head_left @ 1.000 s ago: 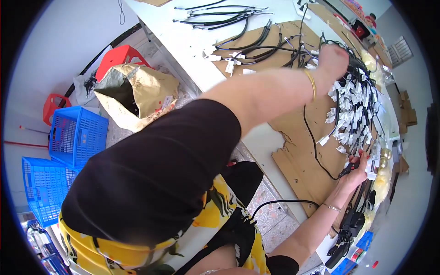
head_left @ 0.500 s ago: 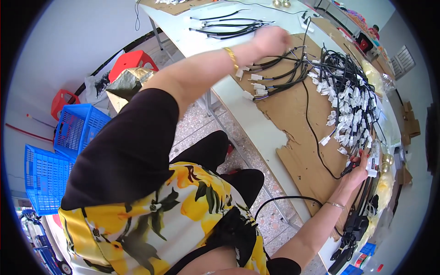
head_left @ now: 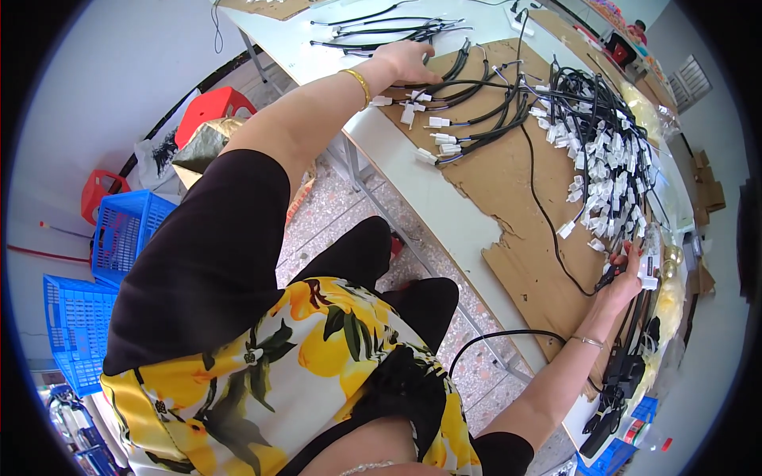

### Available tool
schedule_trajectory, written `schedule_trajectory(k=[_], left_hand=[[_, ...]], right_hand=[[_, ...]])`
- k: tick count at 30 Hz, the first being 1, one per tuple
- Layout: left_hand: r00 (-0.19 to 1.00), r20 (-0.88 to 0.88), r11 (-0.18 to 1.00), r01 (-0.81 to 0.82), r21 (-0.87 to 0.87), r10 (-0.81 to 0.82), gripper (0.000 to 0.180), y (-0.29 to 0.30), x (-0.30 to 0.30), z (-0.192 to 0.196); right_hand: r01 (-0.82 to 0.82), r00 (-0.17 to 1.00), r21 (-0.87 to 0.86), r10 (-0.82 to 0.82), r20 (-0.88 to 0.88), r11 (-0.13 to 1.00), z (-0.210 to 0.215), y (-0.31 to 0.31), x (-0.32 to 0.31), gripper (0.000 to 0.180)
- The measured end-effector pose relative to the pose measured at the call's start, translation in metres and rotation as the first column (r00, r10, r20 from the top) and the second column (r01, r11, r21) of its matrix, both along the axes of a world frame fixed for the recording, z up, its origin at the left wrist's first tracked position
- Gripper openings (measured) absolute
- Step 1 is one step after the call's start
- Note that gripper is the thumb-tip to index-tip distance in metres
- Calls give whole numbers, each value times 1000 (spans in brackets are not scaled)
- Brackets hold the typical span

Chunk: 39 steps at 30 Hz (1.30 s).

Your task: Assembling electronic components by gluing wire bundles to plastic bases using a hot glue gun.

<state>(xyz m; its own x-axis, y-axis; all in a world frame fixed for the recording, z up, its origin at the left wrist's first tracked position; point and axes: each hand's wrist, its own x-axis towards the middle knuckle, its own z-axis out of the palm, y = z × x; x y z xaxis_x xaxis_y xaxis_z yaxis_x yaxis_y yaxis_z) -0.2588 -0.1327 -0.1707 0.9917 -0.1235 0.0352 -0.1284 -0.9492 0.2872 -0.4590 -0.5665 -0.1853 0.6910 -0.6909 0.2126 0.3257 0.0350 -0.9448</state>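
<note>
My left hand (head_left: pixel 406 62) reaches over the far side of the table, fingers spread. It touches or hovers just over a group of black sleeved wire harnesses (head_left: pixel 476 136) with white plug ends; I see nothing gripped in it. On the right, my right hand (head_left: pixel 624 278) is closed round a small black corded thing (head_left: pixel 609 275), whose kind I cannot make out. A white block-shaped piece (head_left: pixel 649 266) lies against those fingers. Ahead of this hand spreads a big heap of black harnesses with white connectors (head_left: pixel 607 170).
Brown cardboard (head_left: pixel 528 266) covers part of the white table (head_left: pixel 397 166). More black cables (head_left: pixel 389 33) lie at the far left. Black adapters and cords (head_left: pixel 623 373) sit below my right hand. Blue crates (head_left: pixel 75 325) and a red stool (head_left: pixel 210 111) stand left.
My left hand has moved left and slightly down, and its fingers have spread. A harness with white connectors now lies beneath it. My right hand stays nearly in place.
</note>
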Motion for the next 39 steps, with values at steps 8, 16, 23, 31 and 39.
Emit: schedule_trajectory(k=[8, 16, 23, 31, 39], left_hand=[[997, 62, 987, 29, 161, -39, 50, -11, 10, 3], [982, 189, 977, -32, 209, -8, 24, 49, 50, -22], [944, 283, 966, 218, -142, -172, 33, 24, 4, 18], [910, 127, 919, 392, 45, -394, 44, -43, -28, -3], [913, 250, 938, 270, 218, -322, 15, 4, 15, -14]], right_hand=[[21, 999, -33, -22, -50, 999, -1, -3, 0, 21], [-6, 998, -27, 5, -67, 1000, -1, -4, 0, 19], [21, 997, -25, -23, -75, 999, 1, 1, 0, 18], [0, 997, -13, -1, -83, 1000, -2, -4, -6, 19], [37, 998, -32, -38, -47, 999, 5, 5, -1, 19]])
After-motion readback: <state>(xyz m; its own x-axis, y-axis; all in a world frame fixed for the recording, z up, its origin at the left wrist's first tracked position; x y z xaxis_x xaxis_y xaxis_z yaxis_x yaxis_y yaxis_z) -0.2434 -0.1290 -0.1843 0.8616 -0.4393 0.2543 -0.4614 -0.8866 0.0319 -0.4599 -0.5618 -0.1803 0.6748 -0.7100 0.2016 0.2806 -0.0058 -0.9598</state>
